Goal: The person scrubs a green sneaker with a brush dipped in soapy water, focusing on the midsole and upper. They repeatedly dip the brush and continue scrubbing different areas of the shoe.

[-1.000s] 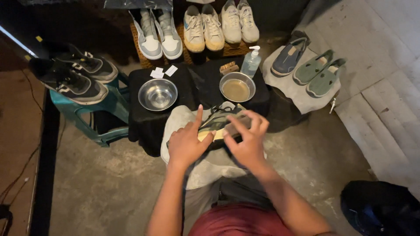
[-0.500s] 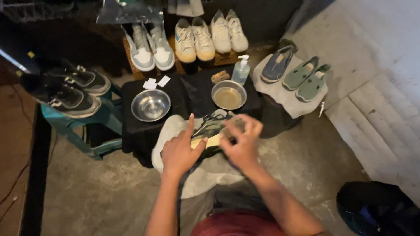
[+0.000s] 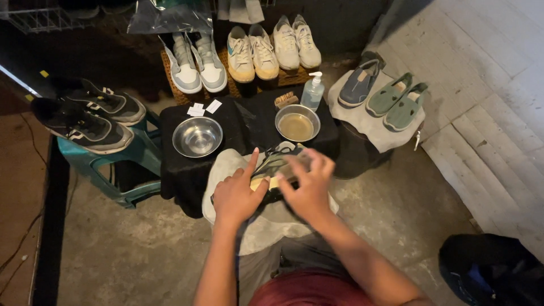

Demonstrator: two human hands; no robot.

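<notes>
A dark laced sneaker with a pale yellowish sole (image 3: 271, 170) is held on a grey cloth (image 3: 266, 224) spread across the lap, directly in front of the low bench draped in black fabric (image 3: 249, 122). The left hand (image 3: 237, 195) is laid against the near side of the shoe, its thumb pressed to the sole edge, its index finger stretched straight up and the remaining fingers curled loosely. The right hand (image 3: 309, 187) is cupped over the top and far side of the shoe with fingers spread and bent; whether anything small is pinched in it cannot be told, as the fingers are blurred. Both forearms are extended forward from the body. On the bench, an empty polished steel bowl (image 3: 197, 136) is set to the left and a second steel bowl holding murky brownish liquid (image 3: 297, 122) to the right, well apart. Just behind the second bowl, a clear plastic pump bottle (image 3: 313, 90) stands upright, with a small wooden brush (image 3: 286, 100) beside it. A pair of black mesh trainers (image 3: 85, 116) is rested on a teal plastic stool (image 3: 127, 170) at the left.
</notes>
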